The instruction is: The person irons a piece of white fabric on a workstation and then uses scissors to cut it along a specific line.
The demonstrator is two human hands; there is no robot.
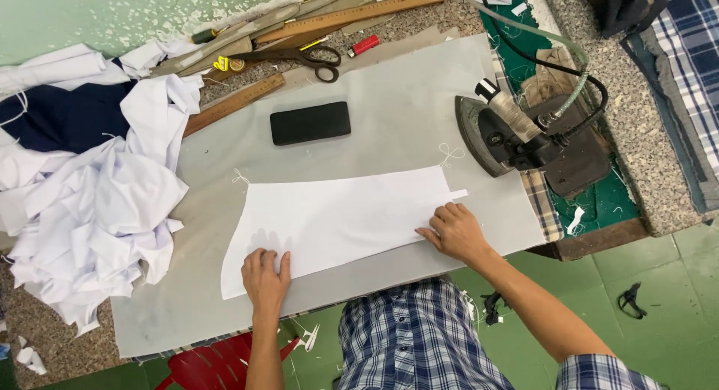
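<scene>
White fabric panel (337,214) lies near the pressing pad's (389,113) front edge; left hand (264,277) and right hand (455,233) press it flat, fingers extended, gripping nothing.

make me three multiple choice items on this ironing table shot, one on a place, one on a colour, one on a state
1. Where does the iron stand?
A. right of the white fabric piece
B. on the heap of white cloth
C. on the floor

2. What colour is the flat rectangular block above the fabric piece?
A. red
B. black
C. green

3. How do the hands meet the fabric piece?
A. both lift it off the table
B. only one touches it
C. both press flat on its lower edge

Answers:
1. A, the iron sits on its rest at the right end of the grey pad.
2. B, the block is plainly black.
3. C, the left hand and the right hand both lie flat on the fabric, which rests on the pad.
</scene>
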